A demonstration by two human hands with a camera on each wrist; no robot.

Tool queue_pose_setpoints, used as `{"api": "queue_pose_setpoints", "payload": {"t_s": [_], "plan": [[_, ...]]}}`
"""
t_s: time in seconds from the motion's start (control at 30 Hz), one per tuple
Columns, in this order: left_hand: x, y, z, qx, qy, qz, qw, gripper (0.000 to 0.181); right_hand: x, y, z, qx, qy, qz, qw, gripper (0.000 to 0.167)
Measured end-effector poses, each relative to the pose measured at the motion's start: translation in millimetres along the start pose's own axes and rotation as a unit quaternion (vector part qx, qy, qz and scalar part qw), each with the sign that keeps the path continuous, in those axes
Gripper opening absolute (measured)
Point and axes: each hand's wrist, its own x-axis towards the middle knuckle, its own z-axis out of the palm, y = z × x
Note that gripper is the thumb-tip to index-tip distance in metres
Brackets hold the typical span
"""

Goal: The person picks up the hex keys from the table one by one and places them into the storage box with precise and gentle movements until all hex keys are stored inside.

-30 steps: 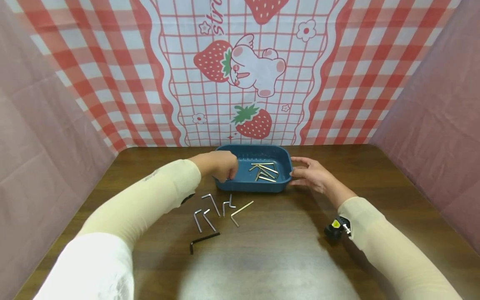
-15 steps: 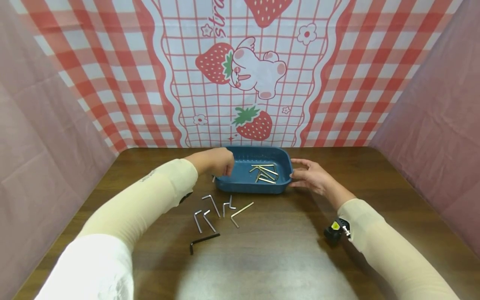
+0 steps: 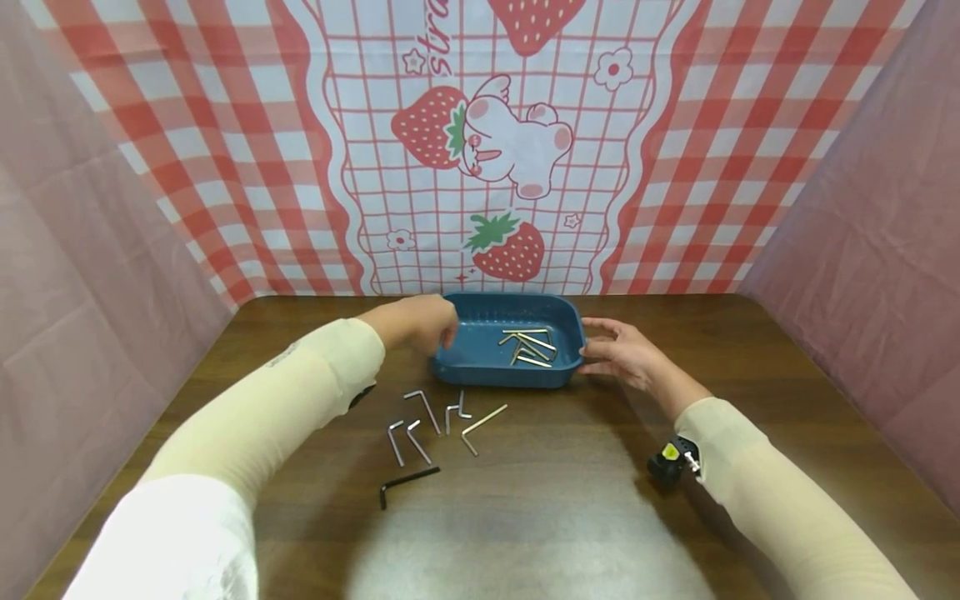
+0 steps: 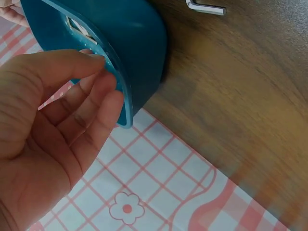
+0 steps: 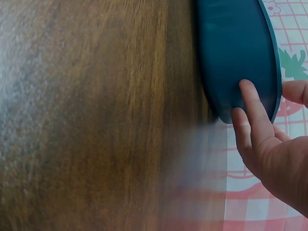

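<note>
In the head view my left hand [image 3: 429, 323] hovers over the left end of a blue tray [image 3: 510, 375], slightly blurred. The left wrist view shows that hand [image 4: 62, 110] with fingers and thumb loosely curved beside the tray's rim [image 4: 126, 103], and no object visible between them. My right hand [image 3: 626, 354] steadies the tray's right end, its fingers extended along the outer wall, as the right wrist view also shows. Several gold-coloured hex keys [image 3: 534, 340] lie in the right half of the tray.
Several silver hex keys [image 3: 422, 443], a gold-coloured hex key [image 3: 480, 425] and a black hex key [image 3: 408, 478] lie on the wooden table [image 3: 555, 500] in front of the tray. A strawberry-print cloth [image 3: 510, 208] hangs behind it, with pink cloth at both sides.
My left hand has risen from inside the tray's left part and shifted left toward its end. The right hand and the hex keys on the table look unchanged.
</note>
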Motion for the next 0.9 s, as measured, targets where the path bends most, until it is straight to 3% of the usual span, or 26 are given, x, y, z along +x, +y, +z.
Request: {"api": "queue_pose_setpoints", "payload": {"t_s": [0.13, 0.27, 0.53, 0.7, 0.9], "plan": [[-4.6, -1.0, -0.4, -0.007, 0.017, 0.007, 0.9998, 0.026, 1.2, 1, 0, -0.001, -0.001, 0.001, 1.0000, 0.073], [-10.5, -2.3, 1.7, -0.006, 0.049, 0.032, 0.9982, 0.021, 1.7, 1, -1, -0.007, 0.001, 0.000, 1.0000, 0.072], [-28.6, -6.6, 18.8, -0.007, 0.107, 0.049, 0.9930, 0.016, 4.6, 5, 2, -0.013, 0.007, -0.010, 0.9998, 0.070], [-42.5, -5.2, 29.7, -0.014, 0.156, 0.058, 0.9859, 0.014, 4.6, 7, 2, -0.012, 0.015, -0.014, 0.9997, 0.069], [-58.5, -6.1, 41.7, -0.032, 0.194, 0.077, 0.9775, 0.009, 1.5, 6, 0, -0.012, 0.014, -0.016, 0.9997, 0.069]]}}
